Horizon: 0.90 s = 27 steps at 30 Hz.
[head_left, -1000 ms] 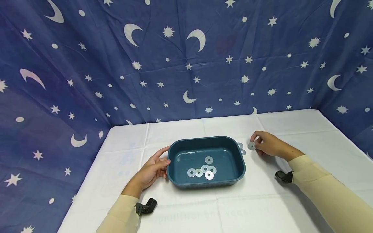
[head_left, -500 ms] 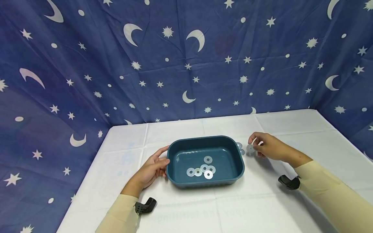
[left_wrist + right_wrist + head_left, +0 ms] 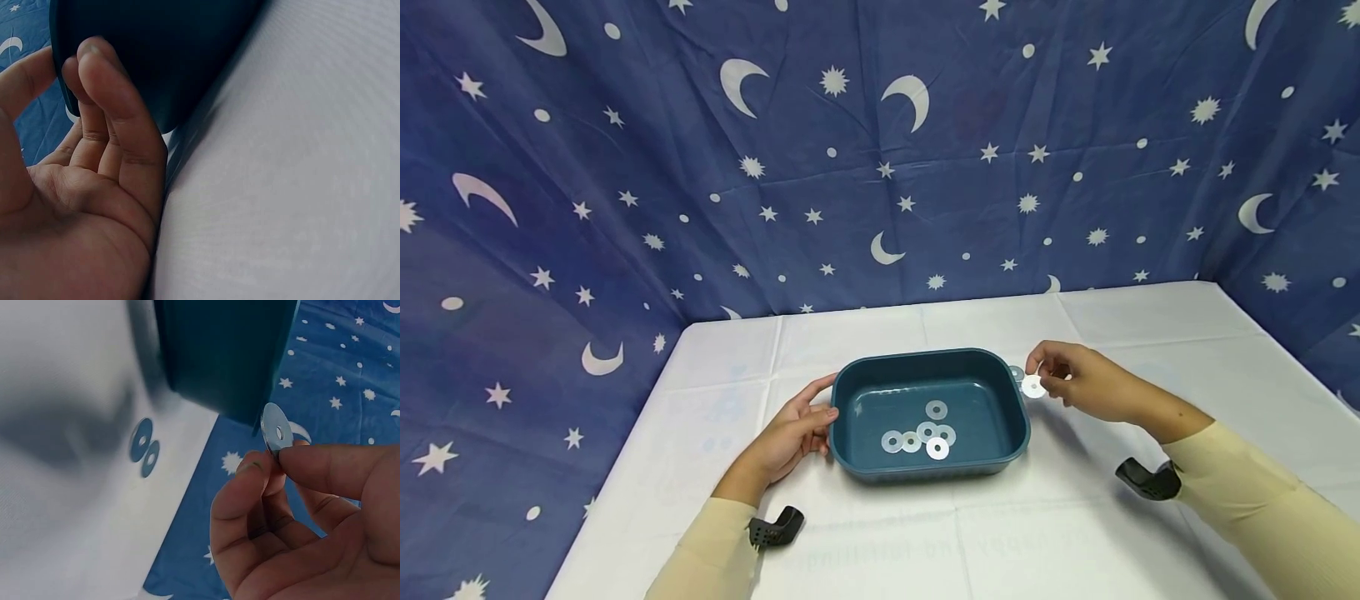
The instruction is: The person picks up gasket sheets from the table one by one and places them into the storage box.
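My left hand (image 3: pixel 790 437) holds the left end of a dark teal plastic tub (image 3: pixel 880 410), thumb at the rim and fingers against the outer wall. Several flat metal washers (image 3: pixel 937 448) lie on the tub floor, some overlapping. Just beyond the tub's right end, my right hand (image 3: pixel 1090 383) pinches one washer (image 3: pixel 275 428) between thumb and fingertips, raised above the table. Two more washers (image 3: pixel 141 440) lie side by side on the cloth by the tub's right end; in the head view they are partly hidden by the tub and the held washer.
A white cloth covers the table (image 3: pixel 865 533). Blue curtain (image 3: pixel 820 192) with moons and stars hangs behind and at both sides. A black wrist mount (image 3: pixel 777 527) sits under each forearm.
The right hand has lifted its washer off the table and carried it left toward the tub's right end. My left hand and the tub stay in place.
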Available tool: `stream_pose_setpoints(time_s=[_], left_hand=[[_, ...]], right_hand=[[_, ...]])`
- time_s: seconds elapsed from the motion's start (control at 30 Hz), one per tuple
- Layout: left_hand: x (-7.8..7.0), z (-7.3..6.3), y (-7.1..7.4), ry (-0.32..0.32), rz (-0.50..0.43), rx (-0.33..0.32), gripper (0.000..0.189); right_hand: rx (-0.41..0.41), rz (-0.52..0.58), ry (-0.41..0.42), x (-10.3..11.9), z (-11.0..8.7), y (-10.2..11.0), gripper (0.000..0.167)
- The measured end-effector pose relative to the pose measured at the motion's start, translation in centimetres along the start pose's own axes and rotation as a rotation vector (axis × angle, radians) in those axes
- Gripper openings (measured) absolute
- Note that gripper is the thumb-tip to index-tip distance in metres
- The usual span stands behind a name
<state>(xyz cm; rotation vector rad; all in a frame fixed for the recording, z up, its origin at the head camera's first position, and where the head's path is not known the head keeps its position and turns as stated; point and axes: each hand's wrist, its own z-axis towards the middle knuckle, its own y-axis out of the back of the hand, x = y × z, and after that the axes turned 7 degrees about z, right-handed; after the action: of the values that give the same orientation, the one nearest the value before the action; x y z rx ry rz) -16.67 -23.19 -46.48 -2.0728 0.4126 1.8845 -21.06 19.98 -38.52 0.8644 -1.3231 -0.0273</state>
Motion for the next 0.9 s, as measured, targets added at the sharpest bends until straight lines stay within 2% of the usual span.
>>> stream_pose_setpoints(time_s=[0.5,0.9], left_hand=[[0.0,0.0,0.1,0.003,0.003,0.0,0.069],[-0.1,0.0,0.1,0.011,0.001,-0.002,0.068]], right_hand=[[0.008,-0.058,0.124,2.5,0.6,-1.6,0.017],[0.089,-0.038,0.134,4.0,2.2,-3.9,0.016]])
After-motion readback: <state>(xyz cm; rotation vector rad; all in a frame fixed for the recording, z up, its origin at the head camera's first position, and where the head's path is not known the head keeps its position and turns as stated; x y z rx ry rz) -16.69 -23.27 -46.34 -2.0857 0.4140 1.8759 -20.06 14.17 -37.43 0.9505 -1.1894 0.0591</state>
